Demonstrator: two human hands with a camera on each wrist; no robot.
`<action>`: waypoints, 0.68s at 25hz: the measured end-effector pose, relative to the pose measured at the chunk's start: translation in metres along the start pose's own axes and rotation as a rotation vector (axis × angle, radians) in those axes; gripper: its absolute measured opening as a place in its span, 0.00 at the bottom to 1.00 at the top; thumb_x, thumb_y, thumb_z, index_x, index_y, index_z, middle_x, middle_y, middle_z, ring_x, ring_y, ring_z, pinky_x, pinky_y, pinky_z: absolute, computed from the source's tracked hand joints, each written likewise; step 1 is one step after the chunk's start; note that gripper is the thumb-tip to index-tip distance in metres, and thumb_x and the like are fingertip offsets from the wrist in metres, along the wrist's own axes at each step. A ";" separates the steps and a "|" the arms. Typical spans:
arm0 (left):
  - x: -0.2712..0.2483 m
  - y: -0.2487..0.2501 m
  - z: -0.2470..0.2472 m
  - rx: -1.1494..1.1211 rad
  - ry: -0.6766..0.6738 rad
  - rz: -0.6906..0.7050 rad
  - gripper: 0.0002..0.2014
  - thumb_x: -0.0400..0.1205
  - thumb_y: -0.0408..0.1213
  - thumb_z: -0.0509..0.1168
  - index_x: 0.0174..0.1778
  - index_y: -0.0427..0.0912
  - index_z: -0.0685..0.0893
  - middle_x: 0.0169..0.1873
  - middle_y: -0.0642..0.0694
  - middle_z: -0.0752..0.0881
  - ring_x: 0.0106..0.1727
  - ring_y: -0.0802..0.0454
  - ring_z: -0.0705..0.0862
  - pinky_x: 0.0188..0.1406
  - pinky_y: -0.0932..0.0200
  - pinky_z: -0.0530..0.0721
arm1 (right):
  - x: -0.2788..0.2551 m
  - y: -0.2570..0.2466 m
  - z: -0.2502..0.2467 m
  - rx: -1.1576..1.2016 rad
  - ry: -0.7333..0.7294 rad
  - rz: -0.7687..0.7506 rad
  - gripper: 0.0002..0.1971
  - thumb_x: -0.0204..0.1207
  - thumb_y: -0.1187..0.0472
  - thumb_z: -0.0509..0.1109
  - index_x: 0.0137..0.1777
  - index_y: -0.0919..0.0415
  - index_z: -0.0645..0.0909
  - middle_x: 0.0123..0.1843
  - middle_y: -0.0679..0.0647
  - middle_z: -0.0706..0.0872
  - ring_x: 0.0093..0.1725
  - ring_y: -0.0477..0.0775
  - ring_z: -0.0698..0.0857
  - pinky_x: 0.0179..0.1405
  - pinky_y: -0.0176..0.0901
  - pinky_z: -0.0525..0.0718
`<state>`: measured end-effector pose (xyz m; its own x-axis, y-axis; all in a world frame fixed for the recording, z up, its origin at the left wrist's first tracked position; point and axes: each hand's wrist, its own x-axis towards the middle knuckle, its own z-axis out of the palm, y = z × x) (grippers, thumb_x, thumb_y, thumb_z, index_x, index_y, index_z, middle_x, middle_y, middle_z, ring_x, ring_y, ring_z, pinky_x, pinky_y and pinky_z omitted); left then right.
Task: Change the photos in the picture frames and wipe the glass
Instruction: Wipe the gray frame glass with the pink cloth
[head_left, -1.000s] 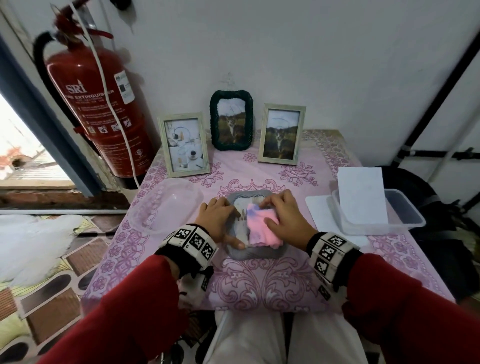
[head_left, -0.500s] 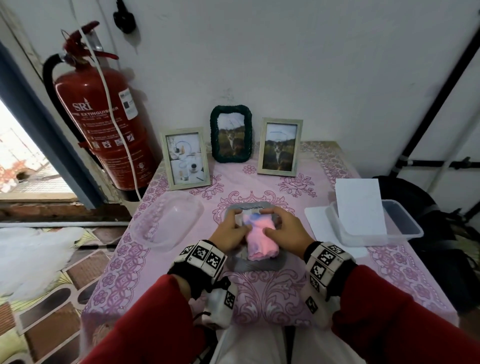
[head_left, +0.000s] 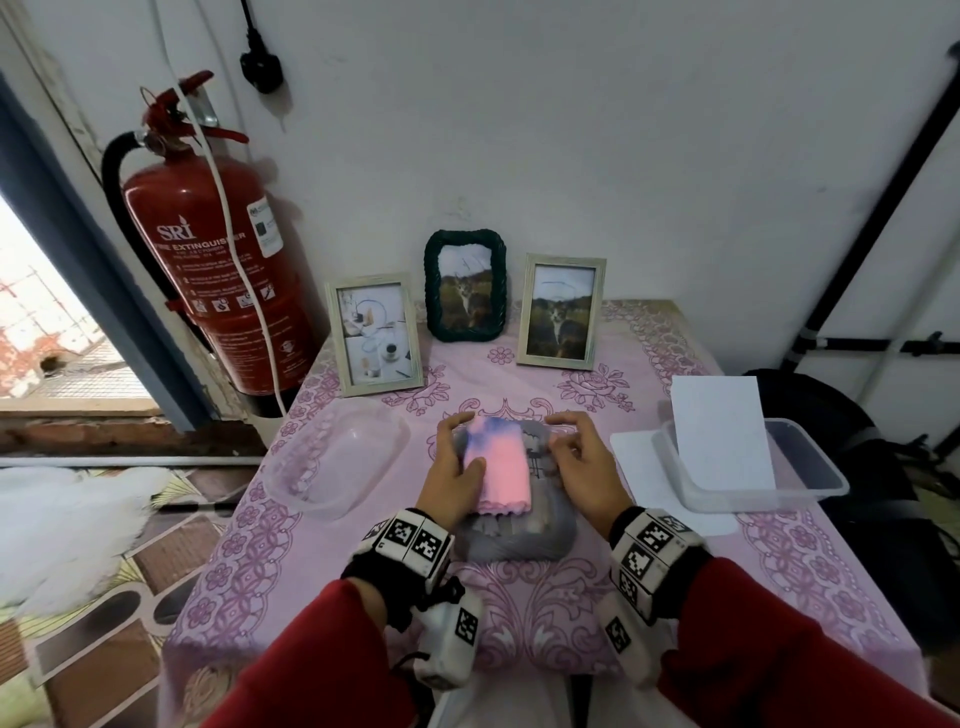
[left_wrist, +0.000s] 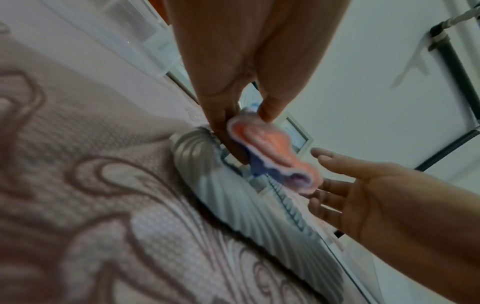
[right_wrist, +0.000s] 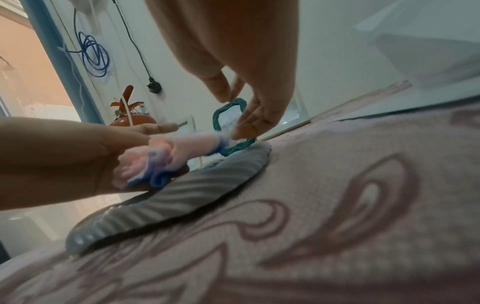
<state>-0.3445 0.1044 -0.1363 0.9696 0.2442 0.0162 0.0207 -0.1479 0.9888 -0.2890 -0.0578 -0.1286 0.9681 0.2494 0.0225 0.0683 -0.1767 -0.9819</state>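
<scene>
Pink patterned tablecloth (head_left: 519, 613) carries our grey frame (head_left: 519, 535), lying flat at centre. Our left hand (head_left: 449, 478) pinches the pink cloth (head_left: 498, 467) (folded) against its glass; our right hand (head_left: 584, 467), fingers spread, holds nothing. We should brace the frame and wipe evenly.

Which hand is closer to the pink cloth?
Left. The left hand holds the cloth on the grey frame; the right hand is just beside it.

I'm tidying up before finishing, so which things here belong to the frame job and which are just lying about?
Job: grey frame, pink-and-blue cloth, three standing frames, white photo sheets, clear tub.

Lying about: fire extinguisher, clear lid, wall plug.
</scene>
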 end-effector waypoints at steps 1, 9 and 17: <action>0.000 -0.002 -0.002 0.065 0.011 0.007 0.24 0.80 0.18 0.52 0.68 0.44 0.65 0.50 0.30 0.78 0.37 0.41 0.79 0.32 0.61 0.76 | 0.002 0.001 -0.003 -0.040 0.045 0.005 0.11 0.81 0.65 0.62 0.61 0.58 0.73 0.40 0.51 0.81 0.39 0.53 0.81 0.37 0.43 0.80; 0.003 0.011 -0.025 0.209 0.069 0.011 0.19 0.75 0.27 0.71 0.63 0.37 0.81 0.61 0.37 0.76 0.63 0.42 0.78 0.65 0.51 0.80 | 0.017 0.016 -0.012 -0.637 -0.177 0.092 0.37 0.65 0.54 0.80 0.72 0.65 0.70 0.67 0.64 0.72 0.65 0.62 0.77 0.68 0.50 0.77; 0.015 0.055 -0.098 0.403 0.130 0.169 0.25 0.72 0.18 0.67 0.63 0.42 0.81 0.67 0.42 0.77 0.65 0.48 0.75 0.46 0.76 0.78 | 0.028 0.025 -0.023 -0.657 -0.257 0.032 0.41 0.63 0.49 0.81 0.74 0.63 0.69 0.64 0.64 0.80 0.46 0.48 0.77 0.38 0.28 0.73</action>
<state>-0.3522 0.1939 -0.0673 0.9294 0.2992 0.2163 -0.0170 -0.5506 0.8346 -0.2543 -0.0774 -0.1482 0.8900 0.4372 -0.1297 0.2503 -0.7060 -0.6625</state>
